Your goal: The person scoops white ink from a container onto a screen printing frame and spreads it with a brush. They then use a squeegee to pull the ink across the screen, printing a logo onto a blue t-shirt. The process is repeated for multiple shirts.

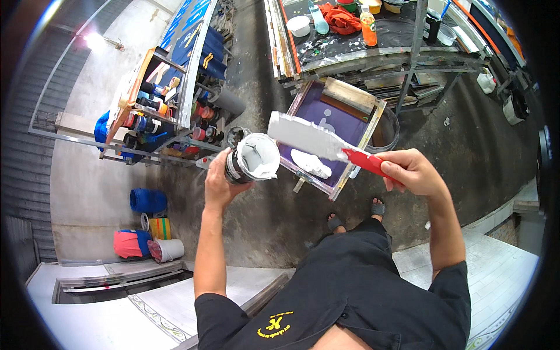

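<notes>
My left hand (219, 182) is wrapped round a dark tub of white ink (256, 158), its mouth tilted toward the middle. White ink coats the tub's inside and rim. In my right hand (413, 171) is a spatula (306, 137) with a red handle, held level by its end. Thick white ink covers its blade, whose tip lies just above the tub. Below the blade lies a screen printing frame (363, 137) with purple mesh. A heap of white ink (311, 164) sits on the mesh near the frame's close edge.
On the left, a rack (185, 87) holds several ink tubs. A dark worktable (335, 52) at the back carries an orange bottle (368, 26), a red cloth (339, 19) and a white bowl (298, 25). A blue drum (148, 200) and a white bucket (170, 250) stand at lower left.
</notes>
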Demonstrator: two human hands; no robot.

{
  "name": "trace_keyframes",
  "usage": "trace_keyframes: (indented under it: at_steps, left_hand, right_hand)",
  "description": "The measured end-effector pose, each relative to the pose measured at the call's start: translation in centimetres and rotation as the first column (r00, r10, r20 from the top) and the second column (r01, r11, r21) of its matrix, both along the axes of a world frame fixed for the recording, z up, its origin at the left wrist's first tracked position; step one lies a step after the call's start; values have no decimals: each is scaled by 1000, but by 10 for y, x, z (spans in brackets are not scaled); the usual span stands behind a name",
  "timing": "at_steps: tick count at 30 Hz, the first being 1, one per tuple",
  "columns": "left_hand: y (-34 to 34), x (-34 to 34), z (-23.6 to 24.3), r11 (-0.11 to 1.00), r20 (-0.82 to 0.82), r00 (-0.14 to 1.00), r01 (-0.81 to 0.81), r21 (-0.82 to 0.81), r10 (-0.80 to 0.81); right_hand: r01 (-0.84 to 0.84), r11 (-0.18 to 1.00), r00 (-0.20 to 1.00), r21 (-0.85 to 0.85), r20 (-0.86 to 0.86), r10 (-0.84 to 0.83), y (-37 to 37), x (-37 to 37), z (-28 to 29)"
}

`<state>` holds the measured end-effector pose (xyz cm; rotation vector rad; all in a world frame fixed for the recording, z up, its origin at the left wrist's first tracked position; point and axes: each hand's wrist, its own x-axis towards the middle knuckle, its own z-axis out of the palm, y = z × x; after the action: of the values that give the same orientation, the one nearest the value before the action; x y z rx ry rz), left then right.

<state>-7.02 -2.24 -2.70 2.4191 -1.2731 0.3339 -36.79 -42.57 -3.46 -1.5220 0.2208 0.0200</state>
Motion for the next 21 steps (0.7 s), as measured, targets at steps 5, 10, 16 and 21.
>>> trace_keyframes:
  at_steps: [5,10,16,21]
  left_hand:
    - [4,6,18,990,143,981,117,82,-128]
    - [-10,1,29,974,162,966,180,141,-202]
    - [-11,2,24,967,164,979,79,241,-121]
    - [-7,5,-6,954,186,970,103,280,-159]
  right_hand:
    - [64,749,914,-659,341,221,5,9,22]
    - [-17,457,906,-889,179,383,24,24,37]
    - [-377,921,875,-100,-365,318,38,41,7]
    - [-89,685,710,723,-436,553,51,48,-17]
